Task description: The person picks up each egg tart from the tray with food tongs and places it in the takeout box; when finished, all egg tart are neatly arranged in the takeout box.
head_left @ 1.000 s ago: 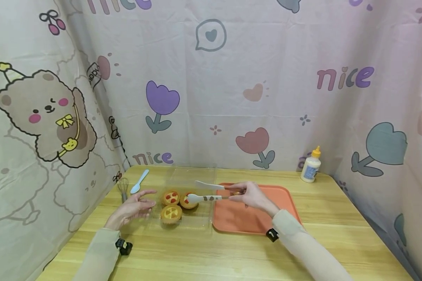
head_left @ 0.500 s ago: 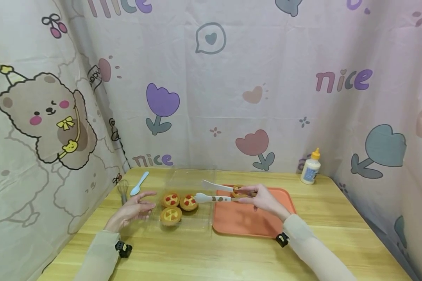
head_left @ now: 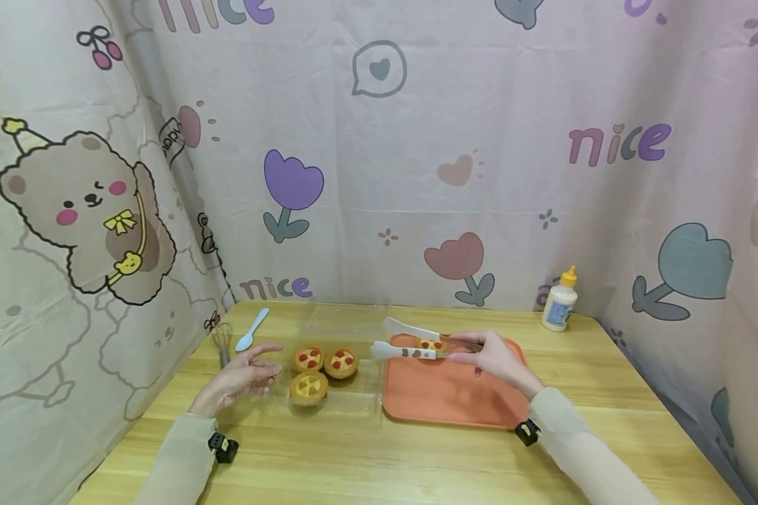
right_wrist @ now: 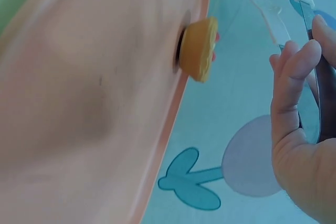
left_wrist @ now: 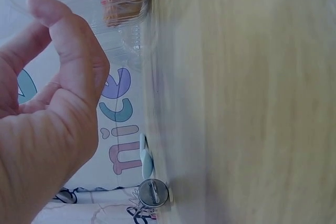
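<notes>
In the head view my right hand [head_left: 499, 361] grips a pair of tongs [head_left: 410, 352] with white, brown-spotted tips. The tips stand apart above the orange tray [head_left: 442, 393]. A small tart [head_left: 431, 344] with red pieces on top sits on the tray behind the tongs, partly hidden by them; in the right wrist view this tart [right_wrist: 197, 50] stands free of the tongs. My left hand [head_left: 243, 379] has loosely bent fingers beside the clear plastic container [head_left: 363, 396]; whether it touches it I cannot tell. Three tarts [head_left: 308, 388] are inside the container.
A light-blue spoon [head_left: 251, 331] and a whisk [head_left: 222, 340] lie at the left of the wooden table [head_left: 328, 456]. A white bottle with a yellow cap [head_left: 559, 301] stands at the back right. A patterned curtain [head_left: 379, 154] hangs behind and beside the table.
My right hand has moved right with the tongs, from over the container to over the tray, uncovering the right-hand tart in the container. My left hand has stayed in place.
</notes>
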`<state>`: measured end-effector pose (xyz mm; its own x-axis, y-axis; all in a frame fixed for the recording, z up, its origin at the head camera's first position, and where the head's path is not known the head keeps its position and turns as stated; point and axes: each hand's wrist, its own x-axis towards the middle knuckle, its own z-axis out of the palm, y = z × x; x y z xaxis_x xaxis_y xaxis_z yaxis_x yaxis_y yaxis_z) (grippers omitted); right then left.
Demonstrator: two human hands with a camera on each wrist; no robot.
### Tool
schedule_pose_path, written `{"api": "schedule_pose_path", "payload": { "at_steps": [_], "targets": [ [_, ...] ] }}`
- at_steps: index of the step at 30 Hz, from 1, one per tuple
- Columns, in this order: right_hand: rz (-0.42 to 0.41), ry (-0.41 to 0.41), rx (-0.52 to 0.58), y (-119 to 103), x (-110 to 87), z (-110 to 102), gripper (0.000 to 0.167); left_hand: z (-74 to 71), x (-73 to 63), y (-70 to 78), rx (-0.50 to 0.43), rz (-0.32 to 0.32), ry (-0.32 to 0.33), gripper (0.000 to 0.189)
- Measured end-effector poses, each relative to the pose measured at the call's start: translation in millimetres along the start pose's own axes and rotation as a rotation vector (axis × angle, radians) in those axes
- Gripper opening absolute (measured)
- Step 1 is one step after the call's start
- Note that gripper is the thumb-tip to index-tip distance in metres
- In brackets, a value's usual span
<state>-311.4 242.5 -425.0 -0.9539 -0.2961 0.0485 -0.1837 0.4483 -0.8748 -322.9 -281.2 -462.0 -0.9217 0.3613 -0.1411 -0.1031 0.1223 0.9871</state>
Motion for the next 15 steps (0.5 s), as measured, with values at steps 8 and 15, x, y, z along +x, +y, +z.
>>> {"api": "schedule_pose_path", "payload": {
  "at_steps": [8,15],
  "targets": [
    [0.029,0.045,-0.007,8.5,-2.3,-11.0,0.059,-1.0,0.6,1.1,-0.008,-0.014,0.011,0.070],
    [0.038,0.059,-0.005,13.2,-6.5,-18.6,0.056,-0.8,1.1,-0.7,-0.002,-0.016,0.020,0.071]
  ]
}}
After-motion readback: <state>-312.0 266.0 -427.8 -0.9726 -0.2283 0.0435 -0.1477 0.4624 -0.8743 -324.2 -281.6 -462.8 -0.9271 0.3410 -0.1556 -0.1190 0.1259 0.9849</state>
